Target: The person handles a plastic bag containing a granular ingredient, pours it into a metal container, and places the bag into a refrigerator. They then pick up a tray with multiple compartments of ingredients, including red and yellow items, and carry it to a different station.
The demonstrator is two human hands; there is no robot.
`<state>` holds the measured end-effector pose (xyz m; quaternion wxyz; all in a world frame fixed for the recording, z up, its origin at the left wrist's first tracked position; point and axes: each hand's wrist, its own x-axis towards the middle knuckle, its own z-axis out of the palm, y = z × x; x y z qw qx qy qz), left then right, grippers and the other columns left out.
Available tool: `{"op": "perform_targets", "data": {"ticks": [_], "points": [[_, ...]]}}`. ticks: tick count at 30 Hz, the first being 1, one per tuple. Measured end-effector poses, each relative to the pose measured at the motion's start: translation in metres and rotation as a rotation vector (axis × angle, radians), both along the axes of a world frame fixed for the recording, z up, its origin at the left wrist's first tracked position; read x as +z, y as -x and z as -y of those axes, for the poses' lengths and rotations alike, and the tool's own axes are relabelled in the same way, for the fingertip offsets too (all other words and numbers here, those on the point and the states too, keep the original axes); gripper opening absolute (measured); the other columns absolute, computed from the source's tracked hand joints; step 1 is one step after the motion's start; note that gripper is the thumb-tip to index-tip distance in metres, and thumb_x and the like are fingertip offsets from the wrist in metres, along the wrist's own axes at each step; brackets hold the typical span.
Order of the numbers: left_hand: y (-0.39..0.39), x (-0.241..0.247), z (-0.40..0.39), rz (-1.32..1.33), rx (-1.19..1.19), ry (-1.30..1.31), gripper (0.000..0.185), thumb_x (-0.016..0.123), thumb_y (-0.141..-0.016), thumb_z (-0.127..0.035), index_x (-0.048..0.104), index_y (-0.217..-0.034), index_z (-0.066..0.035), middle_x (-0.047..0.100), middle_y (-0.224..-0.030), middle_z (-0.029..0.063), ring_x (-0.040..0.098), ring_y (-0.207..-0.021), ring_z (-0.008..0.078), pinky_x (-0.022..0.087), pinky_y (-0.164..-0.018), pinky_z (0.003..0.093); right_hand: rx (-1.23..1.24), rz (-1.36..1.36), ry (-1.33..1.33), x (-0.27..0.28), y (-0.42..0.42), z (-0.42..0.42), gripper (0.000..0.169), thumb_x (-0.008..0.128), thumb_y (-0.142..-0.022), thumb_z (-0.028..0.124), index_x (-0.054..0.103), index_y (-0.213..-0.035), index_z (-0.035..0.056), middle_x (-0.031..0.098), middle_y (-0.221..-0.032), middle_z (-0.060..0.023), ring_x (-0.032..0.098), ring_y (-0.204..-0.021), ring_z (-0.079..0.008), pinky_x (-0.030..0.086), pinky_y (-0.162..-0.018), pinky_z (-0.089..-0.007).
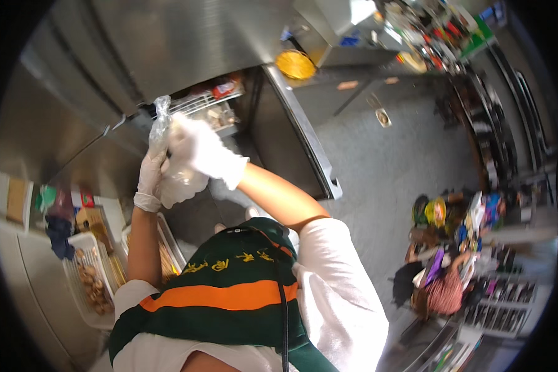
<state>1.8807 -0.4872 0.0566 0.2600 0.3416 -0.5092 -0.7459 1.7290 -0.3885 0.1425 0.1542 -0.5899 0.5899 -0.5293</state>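
Note:
Both my hands wear white gloves and are raised in front of an open stainless steel refrigerator (pixel 302 125). My left hand (pixel 151 179) is closed around a clear plastic bag (pixel 181 186), whose gathered top sticks up above the fingers. The bag's lower part hangs between my hands; its contents cannot be made out. My right hand (pixel 200 149), blurred, is at the upper part of the bag, and its fingers cannot be told clearly. Behind the hands, a white wire shelf (pixel 200 104) in the refrigerator holds packages, one of them red (pixel 224 89).
The refrigerator door stands out to the right. At the lower left are a white basket of brown round items (pixel 81 288) and a cardboard box (pixel 93 221). A yellow round object (pixel 295 64) lies beyond the door. Another person (pixel 439 288) is at the far right.

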Motion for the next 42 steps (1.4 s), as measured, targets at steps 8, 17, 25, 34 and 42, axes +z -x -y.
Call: {"op": "perform_targets", "data": {"ticks": [8, 17, 25, 34, 42], "points": [[0.025, -0.025, 0.015, 0.230, -0.465, 0.905, 0.033, 0.046, -0.089, -0.013, 0.044, -0.118, 0.000, 0.048, -0.115, 0.0087, 0.047, -0.104, 0.0184, 0.037, -0.093, 0.0275, -0.242, -0.729, 0.031, 0.011, -0.001, -0.017, 0.028, 0.060, -0.061, 0.028, 0.060, -0.076, 0.0037, 0.055, -0.081, -0.0124, 0.047, -0.084, -0.0277, 0.038, -0.075, -0.0368], [0.087, 0.060, -0.036, 0.206, -0.482, -0.168, 0.044, 0.035, -0.094, -0.037, 0.051, -0.067, -0.006, 0.048, -0.058, 0.0034, 0.036, -0.039, 0.0104, 0.024, -0.035, 0.0217, -0.238, -0.354, -0.263, -0.020, 0.082, -0.071, 0.029, 0.056, -0.076, 0.027, 0.056, -0.090, 0.0016, 0.060, -0.068, -0.0148, 0.061, -0.066, -0.0311, 0.048, -0.062, -0.0377], [0.113, 0.057, -0.043, 0.105, -0.628, -0.397, 0.040, 0.043, -0.092, -0.027, 0.048, -0.115, 0.005, 0.060, -0.092, 0.0144, 0.056, -0.065, 0.0103, 0.037, -0.044, 0.0162, -0.257, -0.214, 0.251, -0.049, 0.018, -0.119, 0.011, 0.057, -0.067, 0.005, 0.052, -0.076, 0.0064, 0.052, -0.075, -0.0078, 0.055, -0.069, -0.0249, 0.046, -0.061, -0.0299], [0.101, 0.086, -0.035, 0.139, -0.677, -0.185, 0.018, 0.052, -0.087, -0.014, 0.053, -0.099, 0.000, 0.058, -0.076, 0.0085, 0.037, -0.045, 0.0015, 0.029, -0.039, 0.0124, -0.001, -0.443, 0.330, -0.042, 0.009, -0.128, 0.037, 0.063, -0.068, 0.015, 0.053, -0.103, 0.0043, 0.050, -0.097, -0.0117, 0.049, -0.088, -0.0268, 0.040, -0.079, -0.0361], [0.089, 0.132, -0.033, 0.237, -0.947, 0.349, 0.017, 0.065, -0.070, -0.005, 0.052, -0.082, -0.004, 0.052, -0.071, 0.0054, 0.044, -0.053, 0.0075, 0.036, -0.048, 0.0183, 0.168, 0.684, 0.026, -0.032, 0.037, -0.094, 0.059, 0.067, -0.069, 0.013, 0.041, -0.120, -0.0017, 0.055, -0.104, -0.0117, 0.050, -0.100, -0.0164, 0.039, -0.087, -0.0270]]}}
